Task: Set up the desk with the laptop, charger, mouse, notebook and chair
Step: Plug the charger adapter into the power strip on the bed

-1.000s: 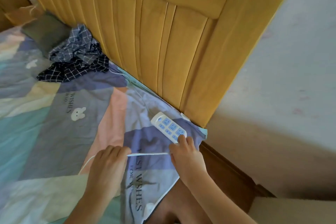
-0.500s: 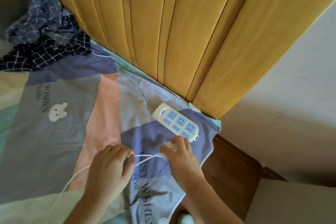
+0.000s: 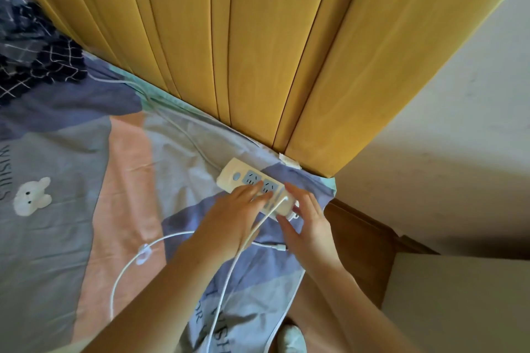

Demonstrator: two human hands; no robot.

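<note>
A white power strip (image 3: 239, 176) with blue sockets lies on the bed sheet (image 3: 86, 180) at the corner by the headboard. My left hand (image 3: 229, 219) rests on the strip with straight fingers pressing it down. My right hand (image 3: 308, 216) pinches the white charger block (image 3: 282, 208) between thumb and fingers at the strip's near end. The charger's white cable (image 3: 229, 269) runs from the block down between my forearms. A second stretch of the cable loops over the sheet (image 3: 126, 266), and its connector end (image 3: 279, 246) lies under my right wrist.
The yellow wooden headboard (image 3: 258, 51) stands right behind the strip. A dark checked cloth (image 3: 34, 60) is bunched at the upper left. The strip's own cord (image 3: 177, 129) runs along the headboard. A wooden bed frame (image 3: 364, 241) and pale wall (image 3: 459, 123) lie to the right.
Both hands moved up from the cable to the power strip. The left hand let go of the cable and now presses the strip; the right hand brought the charger block to the strip's near end.
</note>
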